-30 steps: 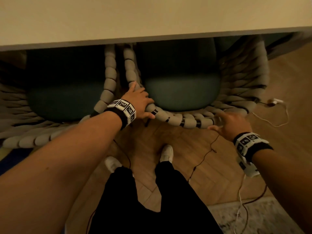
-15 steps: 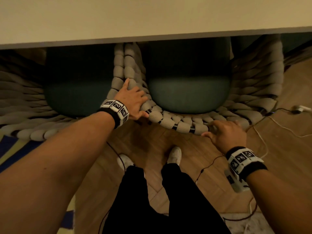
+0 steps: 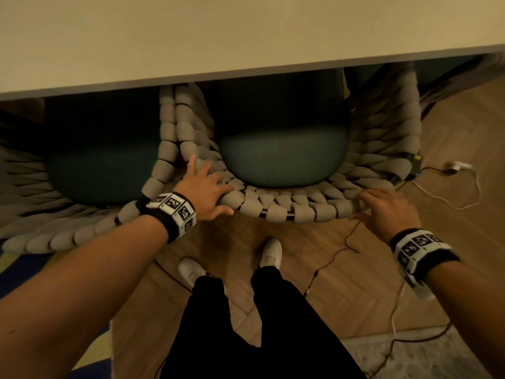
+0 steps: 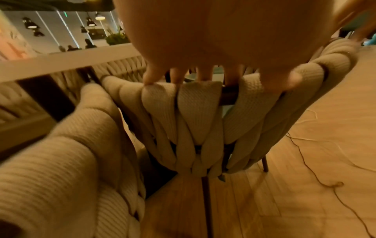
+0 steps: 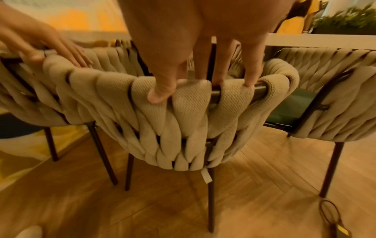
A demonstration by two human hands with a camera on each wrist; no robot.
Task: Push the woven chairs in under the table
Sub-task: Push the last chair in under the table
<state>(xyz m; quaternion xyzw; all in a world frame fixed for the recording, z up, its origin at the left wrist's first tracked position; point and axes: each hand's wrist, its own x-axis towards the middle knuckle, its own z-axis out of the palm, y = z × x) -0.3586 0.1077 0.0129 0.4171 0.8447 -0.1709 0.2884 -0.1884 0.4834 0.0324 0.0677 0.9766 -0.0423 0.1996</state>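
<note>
Two woven beige chairs with dark green cushions stand partly under the pale table (image 3: 246, 36). My left hand (image 3: 205, 187) holds the left part of the middle chair's (image 3: 281, 209) back rim, fingers laid over the weave and thumb on the outer side. My right hand (image 3: 382, 209) holds the rim's right part. In the right wrist view the right hand (image 5: 203, 77) has its fingers over the rim of the chair (image 5: 162, 122) and its thumb pressed on the back. The left wrist view shows the left hand (image 4: 203, 75) on the chair (image 4: 195, 112). The left chair (image 3: 82, 233) touches its neighbour.
A third woven chair (image 5: 335, 96) stands to the right. Thin cables (image 3: 451, 192) and a white plug (image 3: 459, 166) lie on the wooden floor. My white shoes (image 3: 270, 253) stand just behind the chair. A grey rug (image 3: 410, 356) lies at the lower right, a blue-yellow rug (image 3: 16, 269) at the left.
My right hand has moved from just short of the rim onto it and taken hold. My left hand has stayed on the rim's left part.
</note>
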